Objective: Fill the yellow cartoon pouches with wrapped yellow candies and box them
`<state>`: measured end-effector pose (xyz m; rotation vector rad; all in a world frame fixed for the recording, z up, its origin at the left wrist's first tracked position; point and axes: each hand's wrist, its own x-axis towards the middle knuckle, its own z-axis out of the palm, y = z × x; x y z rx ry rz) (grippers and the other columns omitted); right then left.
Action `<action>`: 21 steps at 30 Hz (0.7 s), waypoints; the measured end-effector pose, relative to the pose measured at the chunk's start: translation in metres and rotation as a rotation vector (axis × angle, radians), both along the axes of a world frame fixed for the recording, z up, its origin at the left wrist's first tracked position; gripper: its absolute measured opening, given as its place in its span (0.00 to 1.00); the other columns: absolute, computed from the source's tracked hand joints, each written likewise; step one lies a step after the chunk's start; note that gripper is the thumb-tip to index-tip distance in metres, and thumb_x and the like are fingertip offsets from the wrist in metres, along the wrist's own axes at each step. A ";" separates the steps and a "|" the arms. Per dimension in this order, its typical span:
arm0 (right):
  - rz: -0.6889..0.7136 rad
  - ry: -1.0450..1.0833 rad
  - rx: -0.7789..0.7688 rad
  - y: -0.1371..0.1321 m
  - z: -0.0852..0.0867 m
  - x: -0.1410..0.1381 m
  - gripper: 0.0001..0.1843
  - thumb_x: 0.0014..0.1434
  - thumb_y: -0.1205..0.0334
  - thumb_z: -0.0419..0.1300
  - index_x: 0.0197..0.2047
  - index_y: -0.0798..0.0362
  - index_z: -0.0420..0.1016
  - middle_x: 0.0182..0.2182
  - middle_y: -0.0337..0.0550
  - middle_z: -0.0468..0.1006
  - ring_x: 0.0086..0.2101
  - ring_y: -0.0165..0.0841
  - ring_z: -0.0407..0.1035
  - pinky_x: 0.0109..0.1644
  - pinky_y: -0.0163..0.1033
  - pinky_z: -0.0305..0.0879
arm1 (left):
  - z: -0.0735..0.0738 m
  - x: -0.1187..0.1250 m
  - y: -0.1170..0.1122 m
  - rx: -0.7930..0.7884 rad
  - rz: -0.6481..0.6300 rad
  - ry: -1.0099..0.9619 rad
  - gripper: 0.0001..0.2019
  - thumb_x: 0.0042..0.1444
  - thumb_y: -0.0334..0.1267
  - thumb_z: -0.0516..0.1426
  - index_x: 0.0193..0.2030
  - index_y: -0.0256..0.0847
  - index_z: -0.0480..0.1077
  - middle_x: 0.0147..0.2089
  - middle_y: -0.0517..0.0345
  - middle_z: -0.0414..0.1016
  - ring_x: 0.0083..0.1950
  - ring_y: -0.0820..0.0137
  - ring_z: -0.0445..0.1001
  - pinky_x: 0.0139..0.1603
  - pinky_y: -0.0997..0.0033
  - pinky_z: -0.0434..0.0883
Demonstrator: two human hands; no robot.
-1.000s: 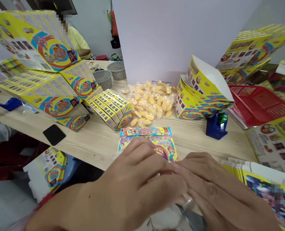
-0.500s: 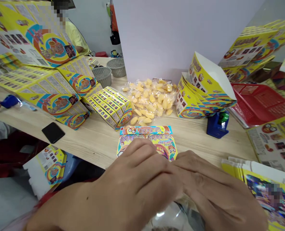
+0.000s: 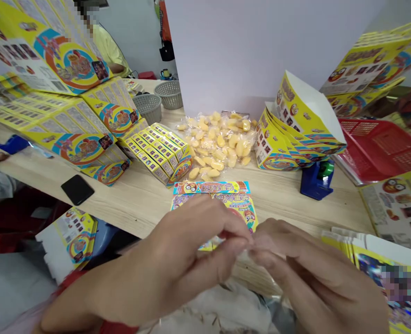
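My left hand (image 3: 187, 260) and my right hand (image 3: 306, 273) meet close to the camera, fingertips pinched together on something small and clear that I cannot make out. Below them lies a see-through plastic bag (image 3: 226, 311). Just beyond my fingers a flat printed card (image 3: 222, 197) in yellow, blue and orange lies on the wooden table (image 3: 139, 204). Further back sits a heap of small yellow pieces in clear wrap (image 3: 217, 144).
Stacks of yellow printed boxes (image 3: 87, 134) fill the left side, more folded cartons (image 3: 295, 134) stand right of the heap. A blue tape dispenser (image 3: 316, 178), a red basket (image 3: 379, 148), a black phone (image 3: 77, 189) and two grey baskets (image 3: 158, 99) are around. Another person sits at the far left.
My hands have lifted slightly and the fingers have gone from lying flat over each other to a pinch at the tips. More of the printed card shows.
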<state>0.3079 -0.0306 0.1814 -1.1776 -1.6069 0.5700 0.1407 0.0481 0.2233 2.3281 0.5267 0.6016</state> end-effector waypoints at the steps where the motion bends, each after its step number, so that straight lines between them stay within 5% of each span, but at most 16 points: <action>1: -0.012 0.035 -0.020 0.000 0.000 -0.002 0.08 0.56 0.69 0.58 0.39 0.48 0.72 0.28 0.33 0.76 0.27 0.22 0.70 0.30 0.21 0.67 | 0.000 0.000 0.001 -0.092 0.011 -0.013 0.05 0.60 0.32 0.49 0.36 0.40 0.65 0.30 0.61 0.70 0.32 0.76 0.69 0.33 0.78 0.69; 6: -0.160 0.207 -0.158 -0.003 0.002 -0.013 0.07 0.59 0.65 0.55 0.38 0.44 0.72 0.17 0.28 0.69 0.16 0.21 0.63 0.19 0.23 0.61 | -0.007 0.003 0.002 -0.193 0.096 -0.072 0.05 0.61 0.33 0.49 0.34 0.41 0.64 0.27 0.64 0.67 0.27 0.78 0.67 0.27 0.80 0.68; 10: -0.195 0.180 -0.106 -0.002 0.002 -0.015 0.10 0.58 0.66 0.55 0.41 0.42 0.73 0.14 0.28 0.67 0.12 0.22 0.59 0.13 0.25 0.55 | -0.008 0.006 -0.001 0.148 0.155 -0.146 0.04 0.58 0.29 0.52 0.39 0.41 0.64 0.33 0.62 0.71 0.35 0.76 0.69 0.35 0.75 0.69; 14: -0.134 0.096 0.012 0.001 -0.001 -0.010 0.19 0.55 0.70 0.57 0.47 0.39 0.72 0.24 0.31 0.78 0.16 0.25 0.66 0.16 0.27 0.63 | -0.003 0.008 -0.006 0.546 0.277 -0.048 0.03 0.55 0.33 0.56 0.36 0.44 0.70 0.32 0.64 0.73 0.35 0.73 0.69 0.41 0.67 0.67; 17: -0.091 0.046 0.067 0.002 -0.003 -0.009 0.25 0.53 0.73 0.57 0.51 0.38 0.69 0.29 0.32 0.80 0.21 0.28 0.71 0.22 0.29 0.70 | -0.001 0.008 -0.012 0.666 0.336 -0.052 0.03 0.54 0.34 0.58 0.36 0.43 0.71 0.32 0.65 0.75 0.33 0.73 0.68 0.45 0.65 0.63; 21: -0.148 -0.060 0.112 0.003 -0.006 -0.012 0.20 0.55 0.71 0.55 0.49 0.42 0.72 0.26 0.35 0.79 0.21 0.31 0.72 0.24 0.32 0.71 | -0.005 0.007 -0.016 0.717 0.289 0.044 0.04 0.57 0.31 0.54 0.38 0.40 0.70 0.36 0.63 0.75 0.37 0.72 0.68 0.48 0.66 0.61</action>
